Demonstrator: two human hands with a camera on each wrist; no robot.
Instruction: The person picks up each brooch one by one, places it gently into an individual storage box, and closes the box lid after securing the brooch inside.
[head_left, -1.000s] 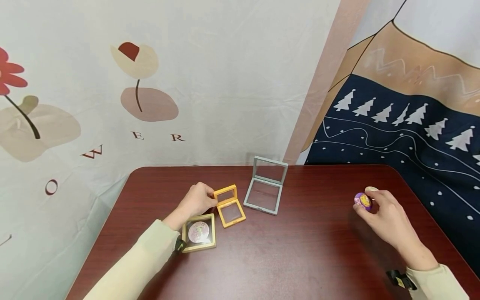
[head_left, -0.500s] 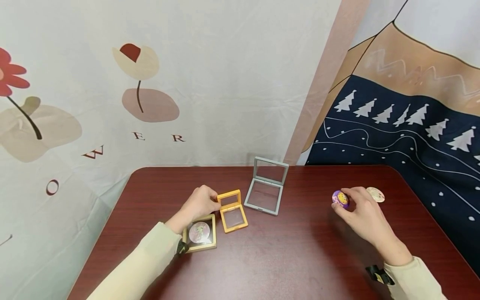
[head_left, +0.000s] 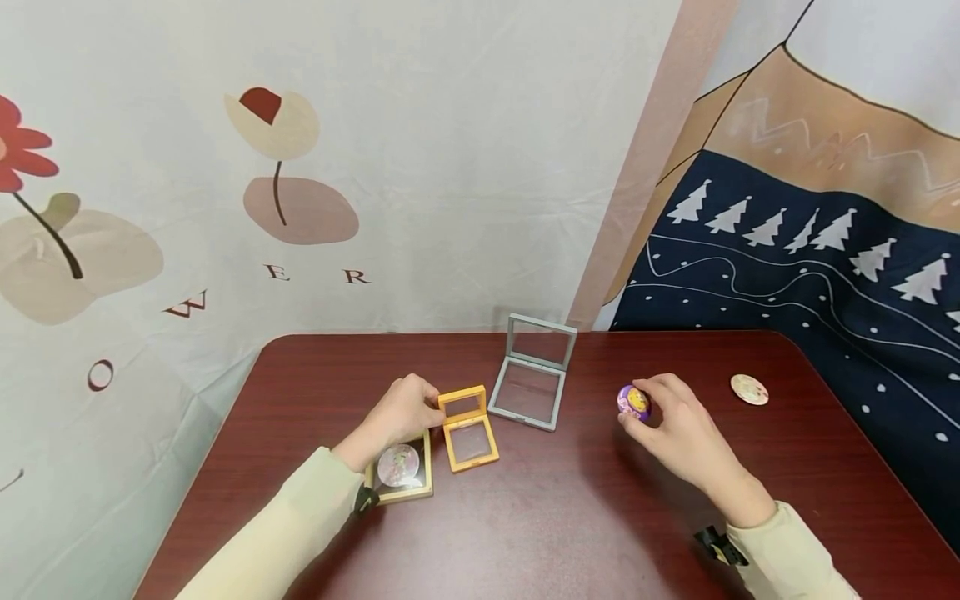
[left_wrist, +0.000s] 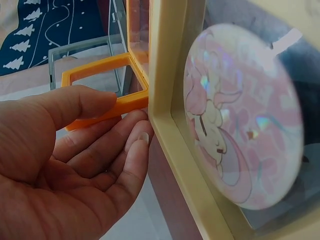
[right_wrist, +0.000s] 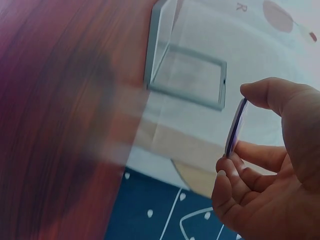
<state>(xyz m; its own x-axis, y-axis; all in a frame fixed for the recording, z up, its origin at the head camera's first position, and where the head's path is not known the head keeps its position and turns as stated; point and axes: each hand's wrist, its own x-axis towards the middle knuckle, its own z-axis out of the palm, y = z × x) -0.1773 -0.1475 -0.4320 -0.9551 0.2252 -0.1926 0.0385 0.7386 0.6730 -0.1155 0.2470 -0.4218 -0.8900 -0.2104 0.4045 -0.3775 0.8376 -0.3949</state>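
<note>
The left hand pinches the raised lid of a small orange frame, whose two halves stand unfolded. In the left wrist view the thumb lies on the orange rim. Under the left wrist is a closed cream frame with a pink round badge inside. The right hand holds a purple and yellow round badge by its edge; in the right wrist view this badge appears edge-on between thumb and fingers.
A larger grey-green frame stands unfolded behind and right of the orange one. A pale round badge lies near the right end of the brown table. Printed cloths hang behind the table.
The right hand has carried the purple badge leftward, away from the pale badge, which lies uncovered. The left hand and the orange frame have shifted slightly right and nearer.
</note>
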